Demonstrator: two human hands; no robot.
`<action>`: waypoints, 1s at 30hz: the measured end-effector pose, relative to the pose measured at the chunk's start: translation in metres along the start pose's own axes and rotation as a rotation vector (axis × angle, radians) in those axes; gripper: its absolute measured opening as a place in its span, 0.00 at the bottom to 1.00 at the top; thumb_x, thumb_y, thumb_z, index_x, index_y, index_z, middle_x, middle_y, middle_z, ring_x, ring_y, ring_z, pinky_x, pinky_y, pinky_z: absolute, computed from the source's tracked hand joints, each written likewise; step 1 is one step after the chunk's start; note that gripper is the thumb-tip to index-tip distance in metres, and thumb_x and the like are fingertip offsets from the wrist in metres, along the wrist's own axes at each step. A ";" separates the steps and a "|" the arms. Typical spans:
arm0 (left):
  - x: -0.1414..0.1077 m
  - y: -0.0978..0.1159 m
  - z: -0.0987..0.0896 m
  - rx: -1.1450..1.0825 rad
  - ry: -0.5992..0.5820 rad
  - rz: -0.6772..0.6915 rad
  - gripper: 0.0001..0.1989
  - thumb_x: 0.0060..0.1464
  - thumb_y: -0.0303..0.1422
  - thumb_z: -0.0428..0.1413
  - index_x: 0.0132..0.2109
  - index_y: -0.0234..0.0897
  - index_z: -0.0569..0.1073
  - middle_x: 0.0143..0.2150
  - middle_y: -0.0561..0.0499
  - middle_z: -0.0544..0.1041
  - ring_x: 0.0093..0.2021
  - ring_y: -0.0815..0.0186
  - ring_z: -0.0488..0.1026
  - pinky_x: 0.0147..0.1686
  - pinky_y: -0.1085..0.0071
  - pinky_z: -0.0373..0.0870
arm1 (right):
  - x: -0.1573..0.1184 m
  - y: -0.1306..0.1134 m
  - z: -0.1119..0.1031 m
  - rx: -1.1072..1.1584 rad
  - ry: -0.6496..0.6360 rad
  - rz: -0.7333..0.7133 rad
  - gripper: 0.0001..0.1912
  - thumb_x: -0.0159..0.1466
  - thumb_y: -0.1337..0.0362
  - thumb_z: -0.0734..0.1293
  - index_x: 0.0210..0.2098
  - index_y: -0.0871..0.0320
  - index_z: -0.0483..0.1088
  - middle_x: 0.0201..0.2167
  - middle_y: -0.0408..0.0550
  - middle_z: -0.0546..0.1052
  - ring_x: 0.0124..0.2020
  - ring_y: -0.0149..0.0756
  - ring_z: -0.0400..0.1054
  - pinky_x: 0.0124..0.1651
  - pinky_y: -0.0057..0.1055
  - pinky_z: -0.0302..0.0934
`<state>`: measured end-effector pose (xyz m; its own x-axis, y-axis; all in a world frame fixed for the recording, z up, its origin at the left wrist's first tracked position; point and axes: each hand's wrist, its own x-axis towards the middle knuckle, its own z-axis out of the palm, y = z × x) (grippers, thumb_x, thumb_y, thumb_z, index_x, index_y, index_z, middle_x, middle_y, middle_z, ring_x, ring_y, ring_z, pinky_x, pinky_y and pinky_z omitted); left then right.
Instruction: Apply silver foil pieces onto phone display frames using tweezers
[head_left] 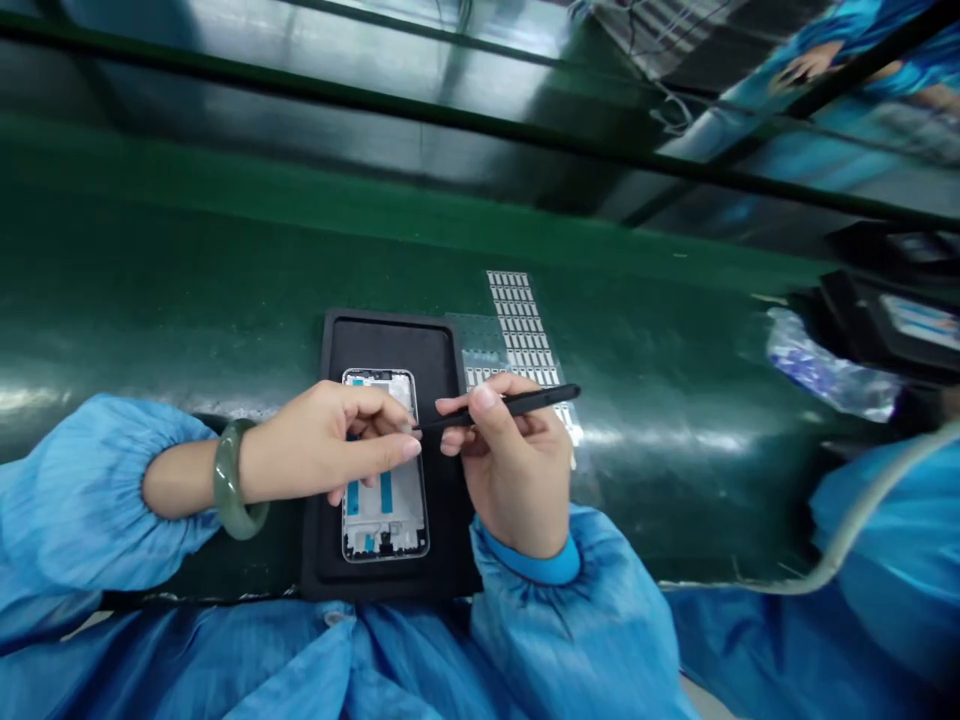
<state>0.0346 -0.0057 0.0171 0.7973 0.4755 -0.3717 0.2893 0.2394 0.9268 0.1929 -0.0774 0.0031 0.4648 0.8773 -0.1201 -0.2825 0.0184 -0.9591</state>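
Note:
My right hand [517, 460] is closed around a pair of black tweezers [529, 400], whose tips point left. At those tips, the thumb and forefinger of my left hand [330, 440] are pinched together; whatever lies between them is too small to make out. Below my left hand is a phone frame [405, 510] with a silvery inner face and blue strips, partly covered by the hand. It lies in a black tray [435, 350]. Just beyond my right hand, a sheet of small white stickers [521, 315] lies on the green bench.
The green bench [225, 290] runs across, with a dark rail [450, 110] behind it. A clear plastic bag [832, 370] and another black tray [900, 320] are at the right. A person's blue sleeve [900, 540] is near; another person's hand [810, 65] shows across the bench.

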 end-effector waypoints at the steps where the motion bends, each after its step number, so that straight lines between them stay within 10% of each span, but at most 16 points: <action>1: -0.001 0.000 0.001 0.011 0.021 -0.005 0.09 0.53 0.36 0.55 0.36 0.34 0.70 0.24 0.57 0.67 0.18 0.76 0.65 0.11 0.82 0.63 | -0.001 0.001 0.001 -0.020 0.003 -0.015 0.11 0.55 0.58 0.72 0.29 0.56 0.67 0.23 0.39 0.79 0.14 0.25 0.68 0.19 0.21 0.68; 13: -0.007 0.006 -0.015 0.601 -0.036 -0.004 0.05 0.54 0.32 0.53 0.34 0.35 0.71 0.21 0.59 0.68 0.20 0.74 0.64 0.21 0.79 0.59 | -0.001 -0.002 -0.005 -0.396 -0.188 -0.078 0.07 0.57 0.62 0.71 0.29 0.57 0.71 0.24 0.42 0.78 0.19 0.29 0.73 0.23 0.22 0.70; 20: -0.015 -0.019 -0.034 1.095 0.339 0.387 0.15 0.61 0.39 0.50 0.49 0.33 0.68 0.54 0.40 0.69 0.50 0.55 0.68 0.43 0.61 0.67 | 0.045 0.014 0.010 -0.203 -0.044 -0.020 0.11 0.55 0.58 0.72 0.31 0.58 0.69 0.24 0.40 0.78 0.18 0.28 0.72 0.22 0.22 0.71; 30: -0.008 -0.040 -0.032 1.170 0.271 0.432 0.18 0.59 0.42 0.52 0.50 0.34 0.68 0.60 0.41 0.66 0.62 0.50 0.57 0.53 0.51 0.59 | 0.055 0.029 0.011 -0.280 -0.128 0.102 0.13 0.55 0.57 0.72 0.31 0.58 0.68 0.25 0.43 0.78 0.19 0.28 0.72 0.23 0.23 0.71</action>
<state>-0.0005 0.0080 -0.0190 0.8497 0.5177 0.0998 0.4365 -0.7970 0.4175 0.2013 -0.0231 -0.0285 0.3317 0.9213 -0.2029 -0.0723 -0.1896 -0.9792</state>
